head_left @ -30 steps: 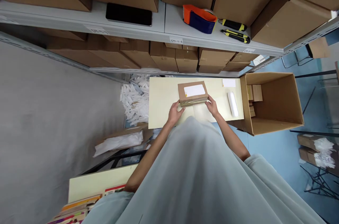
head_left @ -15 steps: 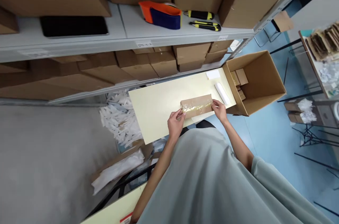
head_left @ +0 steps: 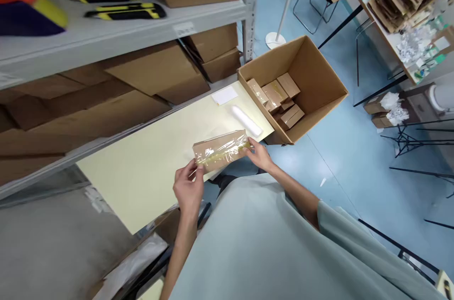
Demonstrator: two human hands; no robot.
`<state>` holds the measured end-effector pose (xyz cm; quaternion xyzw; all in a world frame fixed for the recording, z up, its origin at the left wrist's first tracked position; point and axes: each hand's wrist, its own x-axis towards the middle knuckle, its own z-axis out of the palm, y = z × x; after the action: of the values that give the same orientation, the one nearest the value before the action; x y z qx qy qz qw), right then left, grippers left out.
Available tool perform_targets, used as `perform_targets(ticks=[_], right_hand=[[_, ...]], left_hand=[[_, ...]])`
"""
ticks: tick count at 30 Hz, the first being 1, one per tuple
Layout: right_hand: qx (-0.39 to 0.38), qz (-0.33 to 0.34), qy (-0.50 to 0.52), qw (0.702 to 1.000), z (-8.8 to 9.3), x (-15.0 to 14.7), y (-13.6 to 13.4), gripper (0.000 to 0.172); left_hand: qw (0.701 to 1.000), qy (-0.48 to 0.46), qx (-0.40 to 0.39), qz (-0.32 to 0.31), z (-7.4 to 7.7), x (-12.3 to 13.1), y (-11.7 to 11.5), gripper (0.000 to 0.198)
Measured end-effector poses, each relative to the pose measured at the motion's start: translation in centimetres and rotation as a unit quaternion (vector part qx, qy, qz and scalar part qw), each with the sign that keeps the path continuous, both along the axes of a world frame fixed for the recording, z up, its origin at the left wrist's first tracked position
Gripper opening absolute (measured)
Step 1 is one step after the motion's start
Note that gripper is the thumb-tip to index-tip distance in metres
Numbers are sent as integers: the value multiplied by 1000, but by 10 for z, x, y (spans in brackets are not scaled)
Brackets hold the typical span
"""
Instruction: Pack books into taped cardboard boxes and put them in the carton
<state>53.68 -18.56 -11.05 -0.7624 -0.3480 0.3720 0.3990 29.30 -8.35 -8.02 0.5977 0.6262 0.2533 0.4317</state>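
A small brown cardboard parcel (head_left: 220, 150), sealed with shiny clear tape along its side, is held above the near edge of a pale yellow table (head_left: 149, 167). My left hand (head_left: 187, 188) grips its left end and my right hand (head_left: 258, 152) grips its right end, fingers closed on it. A white roll (head_left: 247, 121) and a white label (head_left: 224, 95) lie on the table just beyond the parcel.
A large open carton (head_left: 312, 78) holding several small taped parcels stands on the blue floor at the table's right end. Shelving with brown boxes (head_left: 156, 73), two yellow-black knives (head_left: 124, 11) and a tape dispenser (head_left: 28, 12) runs behind. A fan stand, chair and cluttered table are far right.
The parcel has been tipped so its taped side faces up, lifted off the table and carried toward the right. The view has swung right, toward the open carton.
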Motion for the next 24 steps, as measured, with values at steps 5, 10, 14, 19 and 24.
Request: perform_targets(ticks=[5, 10, 14, 19, 24], right_hand=[[40, -34, 42, 998, 37, 69, -45, 58], [75, -126, 70, 987, 52, 107, -80, 64], [80, -203, 99, 971, 49, 123, -87, 71], [91, -296, 81, 947, 55, 157, -99, 74], [59, -382, -7, 922, 68, 207, -124, 70]], left_hand=[[999, 9, -4, 53, 33, 76, -37, 63], [999, 21, 47, -2, 68, 146, -56, 58], [991, -10, 107, -82, 86, 187, -56, 49], [972, -52, 126, -193, 85, 233, -53, 39], [946, -101, 36, -304, 72, 275, -68, 43]])
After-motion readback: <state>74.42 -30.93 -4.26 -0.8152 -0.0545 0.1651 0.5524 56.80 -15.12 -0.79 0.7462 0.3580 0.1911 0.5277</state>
